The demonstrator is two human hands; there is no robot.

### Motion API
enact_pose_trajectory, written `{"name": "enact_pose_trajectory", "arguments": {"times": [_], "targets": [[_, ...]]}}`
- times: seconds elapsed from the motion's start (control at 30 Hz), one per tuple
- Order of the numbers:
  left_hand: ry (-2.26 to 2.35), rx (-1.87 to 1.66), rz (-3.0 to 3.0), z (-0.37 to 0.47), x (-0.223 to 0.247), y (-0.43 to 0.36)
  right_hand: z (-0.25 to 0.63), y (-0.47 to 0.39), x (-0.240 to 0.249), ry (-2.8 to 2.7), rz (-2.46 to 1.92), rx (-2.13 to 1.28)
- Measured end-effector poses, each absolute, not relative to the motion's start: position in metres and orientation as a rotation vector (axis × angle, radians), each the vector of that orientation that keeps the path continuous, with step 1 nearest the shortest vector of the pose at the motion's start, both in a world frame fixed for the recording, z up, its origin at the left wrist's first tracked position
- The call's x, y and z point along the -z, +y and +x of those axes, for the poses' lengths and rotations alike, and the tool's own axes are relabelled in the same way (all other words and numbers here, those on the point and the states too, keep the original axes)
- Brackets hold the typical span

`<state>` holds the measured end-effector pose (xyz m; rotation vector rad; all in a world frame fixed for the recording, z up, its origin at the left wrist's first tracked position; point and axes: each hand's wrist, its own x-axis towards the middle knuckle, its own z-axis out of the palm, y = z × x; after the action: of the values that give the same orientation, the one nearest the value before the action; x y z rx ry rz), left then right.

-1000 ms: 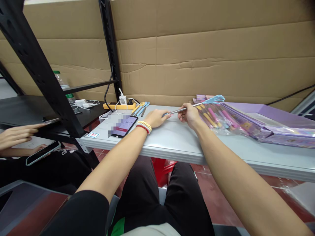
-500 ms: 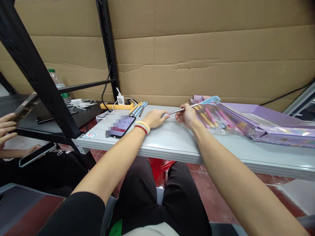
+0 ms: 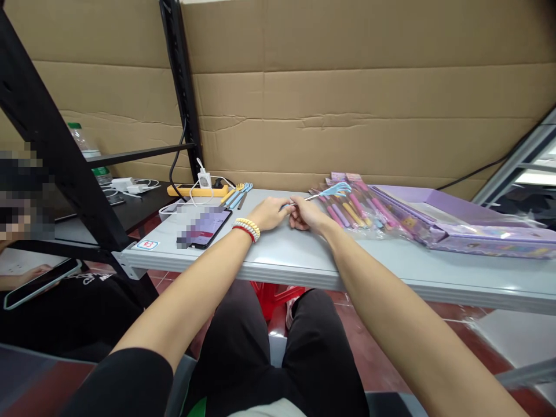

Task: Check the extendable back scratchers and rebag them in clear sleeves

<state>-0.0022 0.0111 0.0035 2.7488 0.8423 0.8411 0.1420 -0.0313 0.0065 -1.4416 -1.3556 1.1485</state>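
Observation:
A telescopic back scratcher with a light blue claw head (image 3: pixel 339 189) and a thin metal rod lies across both my hands, over the grey shelf top (image 3: pixel 299 260). My left hand (image 3: pixel 271 213) is closed on its handle end, which the fingers mostly hide. Close against it, my right hand (image 3: pixel 307 215) is closed around the rod, and the claw sticks out to the right. Past the claw lie several bagged back scratchers (image 3: pixel 354 211) with pink, purple and yellow handles. Several loose yellow and blue back scratchers (image 3: pixel 238 197) rest left of my hands.
A phone (image 3: pixel 208 227) lies by my left forearm. Behind it are a yellow power strip (image 3: pixel 208 191) and a white charger (image 3: pixel 204 178) with cables. An open purple box (image 3: pixel 482 243) stands at the right. A black rack post (image 3: pixel 56 127) and another person are at the left.
My right hand has slid left along the rod up to my left hand, and the claw has come closer with it. The exposed rod looks shorter. The view has shifted slightly.

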Motion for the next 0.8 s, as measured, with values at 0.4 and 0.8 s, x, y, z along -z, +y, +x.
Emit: {"name": "enact_pose_trajectory", "arguments": {"times": [0.4, 0.8], "targets": [[0.894, -0.625, 2.743, -0.006, 0.01, 0.03, 0.149, -0.037, -0.008, -1.597, -1.573, -1.13], [0.86, -0.547, 2.77, -0.007, 0.011, 0.03, 0.151, -0.033, -0.006, -1.707, -1.605, -1.05]]}}
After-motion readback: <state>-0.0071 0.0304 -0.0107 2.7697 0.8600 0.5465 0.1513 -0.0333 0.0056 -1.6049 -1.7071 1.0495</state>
